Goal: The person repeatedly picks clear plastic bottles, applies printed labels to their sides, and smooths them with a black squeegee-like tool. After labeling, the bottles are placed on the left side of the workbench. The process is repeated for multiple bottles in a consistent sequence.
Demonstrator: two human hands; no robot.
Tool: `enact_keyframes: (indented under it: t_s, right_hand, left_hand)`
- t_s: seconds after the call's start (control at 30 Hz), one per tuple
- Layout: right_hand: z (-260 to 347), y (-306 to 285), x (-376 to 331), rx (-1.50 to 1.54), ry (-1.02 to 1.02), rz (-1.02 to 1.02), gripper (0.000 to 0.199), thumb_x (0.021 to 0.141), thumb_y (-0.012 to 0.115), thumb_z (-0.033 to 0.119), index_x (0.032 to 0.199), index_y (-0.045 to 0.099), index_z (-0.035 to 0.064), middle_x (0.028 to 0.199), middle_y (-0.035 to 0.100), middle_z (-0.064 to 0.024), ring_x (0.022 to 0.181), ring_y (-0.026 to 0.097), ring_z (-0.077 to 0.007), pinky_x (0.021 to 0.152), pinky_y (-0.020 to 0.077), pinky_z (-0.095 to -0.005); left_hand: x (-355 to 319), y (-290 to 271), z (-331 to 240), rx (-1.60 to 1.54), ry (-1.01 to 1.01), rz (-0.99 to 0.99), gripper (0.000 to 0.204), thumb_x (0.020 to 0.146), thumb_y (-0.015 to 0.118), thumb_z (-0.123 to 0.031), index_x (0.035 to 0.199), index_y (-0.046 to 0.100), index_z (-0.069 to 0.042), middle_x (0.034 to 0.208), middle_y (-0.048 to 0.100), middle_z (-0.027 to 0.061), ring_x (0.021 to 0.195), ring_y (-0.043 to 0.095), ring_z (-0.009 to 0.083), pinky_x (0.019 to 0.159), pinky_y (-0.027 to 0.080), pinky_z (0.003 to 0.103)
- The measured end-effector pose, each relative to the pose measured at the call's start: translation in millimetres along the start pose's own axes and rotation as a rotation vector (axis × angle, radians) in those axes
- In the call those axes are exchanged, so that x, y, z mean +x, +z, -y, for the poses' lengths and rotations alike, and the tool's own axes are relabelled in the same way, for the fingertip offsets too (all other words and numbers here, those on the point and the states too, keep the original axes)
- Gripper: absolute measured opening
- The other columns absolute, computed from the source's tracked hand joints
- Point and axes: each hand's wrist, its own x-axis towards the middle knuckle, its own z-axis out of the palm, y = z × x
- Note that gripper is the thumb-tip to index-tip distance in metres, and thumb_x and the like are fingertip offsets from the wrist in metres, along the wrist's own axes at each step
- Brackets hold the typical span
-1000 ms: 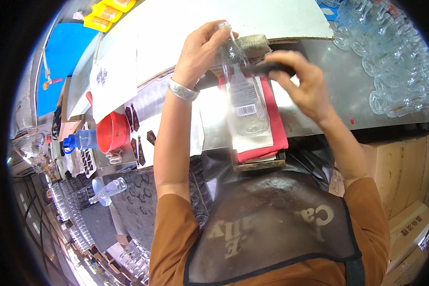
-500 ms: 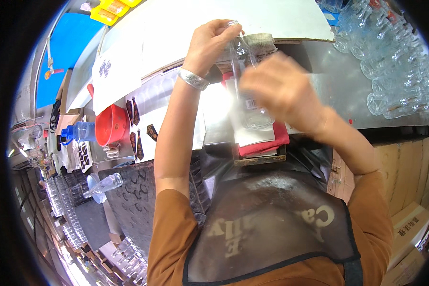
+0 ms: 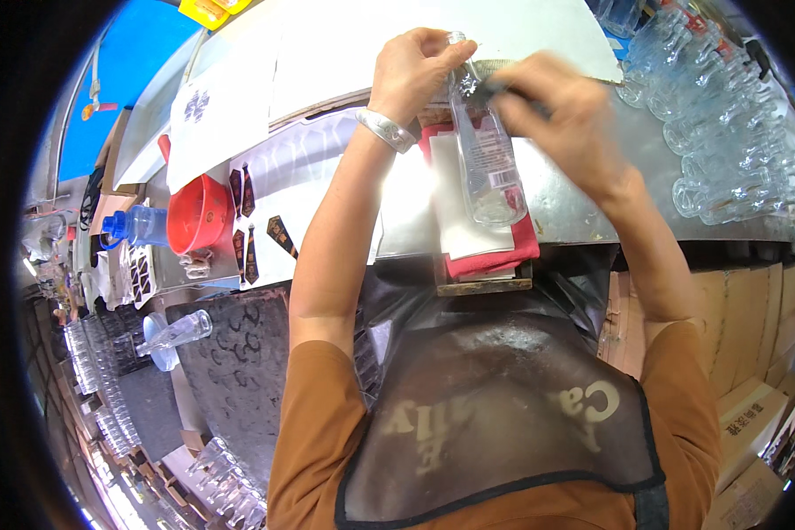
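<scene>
My left hand, with a silver bracelet at the wrist, grips the neck of a clear glass bottle. The bottle is tilted with its base toward me, over a white sheet lying on a red cloth. My right hand is blurred just right of the bottle's shoulder. It is closed on a small dark tool whose tip touches the bottle near the neck. Both lie on a shiny metal counter. I wear a dark apron over an orange shirt.
Several clear glass bottles are massed on the counter at the right. At the left are a red bowl, a blue-capped plastic bottle and dark labels on white sheets. Cardboard boxes stand at lower right.
My right hand swept across the bottle's body and has come back up to the right near the neck. My left hand kept its hold on the neck.
</scene>
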Motion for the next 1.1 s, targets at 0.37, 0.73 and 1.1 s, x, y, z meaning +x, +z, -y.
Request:
enact_keyframes:
  t_s: [0.37,0.73,1.1]
  right_hand:
    - [-33,0,-38,0.207,0.002,-0.028,0.027,0.076,0.073,-0.001,0.103,0.070,0.0033,0.104,0.069,-0.0099,0.094,0.067,-0.0269,0.081,0.0542,-0.0341]
    - [-45,-30,-48,0.566,0.555,-0.246,0.035,0.101,0.055,0.010,0.135,0.059,0.0041,0.121,0.063,-0.0085,0.106,0.059,-0.0139,0.097,0.0460,-0.0289]
    - [-115,-26,-2,1.188,0.545,-0.246,0.040,0.105,0.046,0.012,0.143,0.048,0.0004,0.129,0.060,-0.0102,0.115,0.059,-0.0171,0.103,0.0481,-0.0327]
  left_hand:
    - [8,1,4,-0.192,0.010,0.147,0.051,0.090,0.074,-0.028,0.120,0.064,0.012,0.104,0.074,0.0165,0.093,0.070,0.0188,0.085,0.055,0.030]
    - [-103,-38,-48,-0.579,0.142,0.057,0.043,0.102,0.059,-0.014,0.141,0.048,-0.001,0.110,0.067,0.0101,0.097,0.071,0.0208,0.087,0.058,0.033]
    - [-295,-301,-25,0.282,0.078,-1.142,0.035,0.103,0.059,-0.017,0.130,0.055,0.004,0.112,0.068,0.0130,0.096,0.073,0.0226,0.084,0.058,0.030]
